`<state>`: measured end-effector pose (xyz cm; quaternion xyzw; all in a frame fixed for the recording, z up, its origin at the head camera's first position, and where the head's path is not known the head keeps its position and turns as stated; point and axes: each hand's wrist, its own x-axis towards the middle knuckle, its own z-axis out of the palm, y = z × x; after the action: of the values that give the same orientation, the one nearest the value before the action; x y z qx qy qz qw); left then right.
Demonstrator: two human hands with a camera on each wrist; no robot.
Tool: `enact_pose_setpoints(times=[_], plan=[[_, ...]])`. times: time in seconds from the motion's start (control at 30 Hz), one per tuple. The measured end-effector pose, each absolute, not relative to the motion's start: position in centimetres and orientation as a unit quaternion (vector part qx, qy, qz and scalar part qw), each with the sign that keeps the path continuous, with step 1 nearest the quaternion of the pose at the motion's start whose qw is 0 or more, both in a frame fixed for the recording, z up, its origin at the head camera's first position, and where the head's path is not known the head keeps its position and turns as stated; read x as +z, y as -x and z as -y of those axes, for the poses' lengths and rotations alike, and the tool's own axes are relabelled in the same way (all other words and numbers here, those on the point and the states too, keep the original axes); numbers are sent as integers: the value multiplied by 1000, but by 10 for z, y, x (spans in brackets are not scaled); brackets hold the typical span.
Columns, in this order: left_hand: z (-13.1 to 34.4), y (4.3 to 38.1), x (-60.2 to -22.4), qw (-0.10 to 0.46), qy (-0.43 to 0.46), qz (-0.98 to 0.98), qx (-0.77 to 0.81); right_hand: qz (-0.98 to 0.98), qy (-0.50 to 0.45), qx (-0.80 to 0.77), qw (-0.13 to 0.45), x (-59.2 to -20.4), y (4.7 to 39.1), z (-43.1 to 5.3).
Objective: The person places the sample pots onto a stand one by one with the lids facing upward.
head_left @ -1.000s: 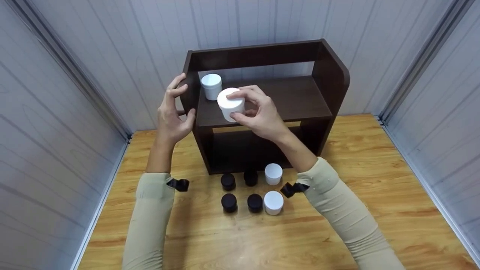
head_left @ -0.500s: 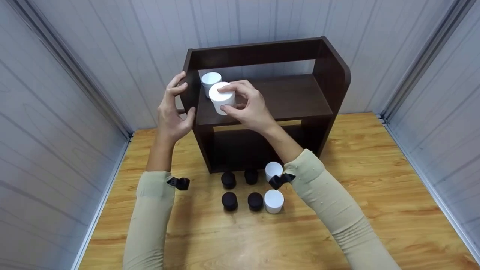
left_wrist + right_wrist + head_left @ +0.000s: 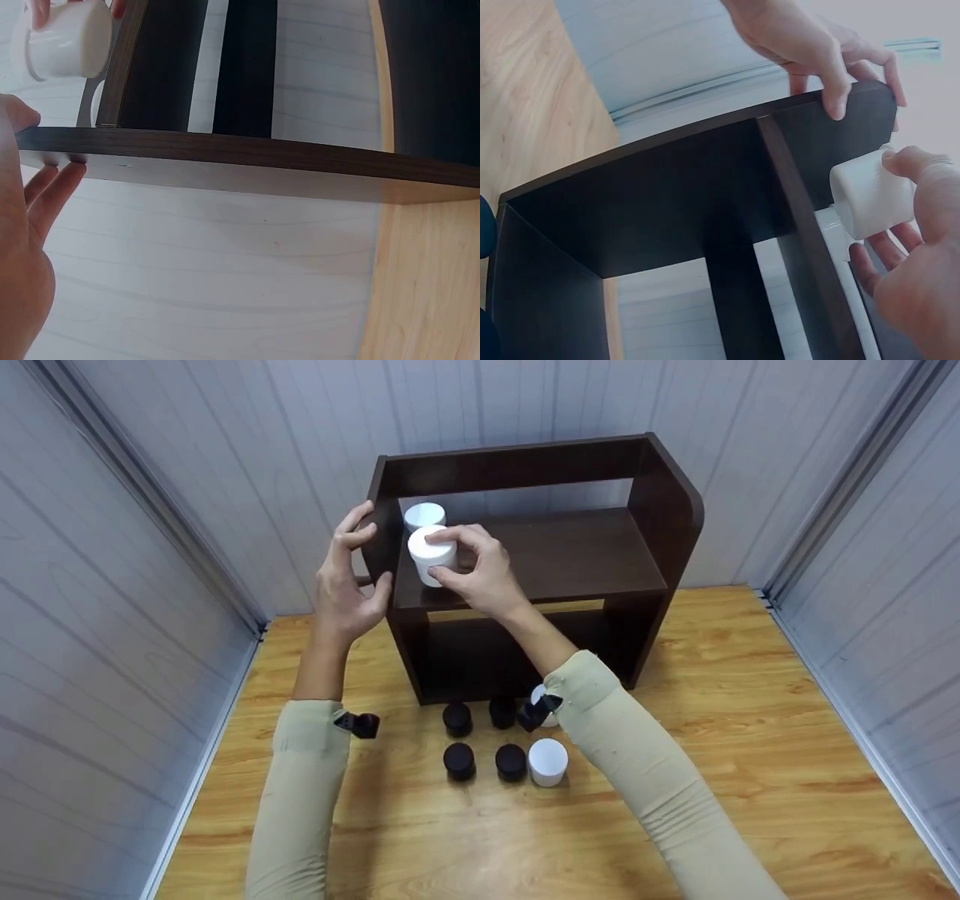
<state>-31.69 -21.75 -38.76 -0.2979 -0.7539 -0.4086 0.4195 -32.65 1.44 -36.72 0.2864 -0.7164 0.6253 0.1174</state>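
My right hand [image 3: 484,574] grips a white lidded jar [image 3: 429,564] between thumb and fingers, holding it upright over the left end of the upper board of a dark brown two-tier shelf [image 3: 577,551]. Just behind it stands a second white jar [image 3: 424,514], partly hidden by the held one. My left hand [image 3: 345,589] holds the shelf's left side panel [image 3: 840,124]; in the right wrist view its thumb lies on the inner face and its other fingers on the outer face. In the left wrist view the held jar [image 3: 64,41] shows at the upper left.
On the wooden floor [image 3: 465,840] before the shelf stand several small black jars [image 3: 459,761] and two white jars. One white jar [image 3: 548,763] is in full view; the other is partly behind the right sleeve's black wrist camera [image 3: 538,712]. Pale panelled walls [image 3: 487,405] surround the shelf.
My right hand has carried the white jar left and slightly back, to in front of the standing jar. The right forearm now covers part of one floor jar. The left hand stays on the panel.
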Motion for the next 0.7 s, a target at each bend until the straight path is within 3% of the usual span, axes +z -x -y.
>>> enact_pose_setpoints(times=[0.7], plan=[[220,313,-389,416,292,762,-402,754,-254,600,81,-380,324,-2]])
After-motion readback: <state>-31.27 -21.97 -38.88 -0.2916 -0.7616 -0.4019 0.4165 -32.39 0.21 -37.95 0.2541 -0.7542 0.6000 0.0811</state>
